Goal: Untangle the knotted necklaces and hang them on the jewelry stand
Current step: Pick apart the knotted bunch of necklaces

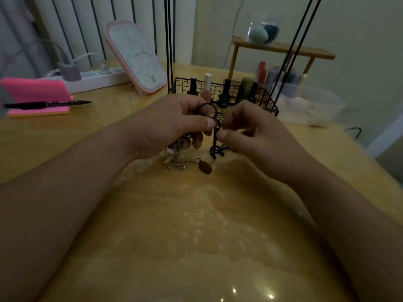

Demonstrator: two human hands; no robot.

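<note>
I get a single view, the wide-angle head camera, set above the near edge of the table point(196, 214) and tilted forward and down. The wire basket point(182, 86) sits just above mid-frame, close to the lens. Just in front of the basket, left hand point(165, 127) and right hand point(250, 131) pinch the knotted necklaces point(214, 144) at frame centre. Beyond the basket, wall point(359, 29) fills the top.

forearms angled inward, left grip point(172, 125) pinching, right grip point(255, 132) pinching
</note>
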